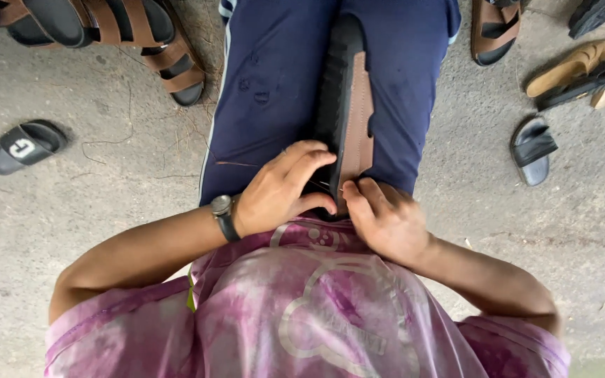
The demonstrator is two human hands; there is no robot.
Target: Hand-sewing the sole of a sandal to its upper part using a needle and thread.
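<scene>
A long black rubber-soled sandal with a brown stitched leather insole [348, 105] lies on edge between the sitter's navy-trousered thighs [274, 84]. The left hand [281, 189] clasps its near end, fingers curled over the sole; the right hand [385, 218] pinches the brown edge there.

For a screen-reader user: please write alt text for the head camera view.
Both hands work at the near end of a black-soled sandal clamped between the knees: left hand grips the sole, right hand pinches its brown leather strip. Other sandals and a black slide lie on the concrete floor.
</scene>
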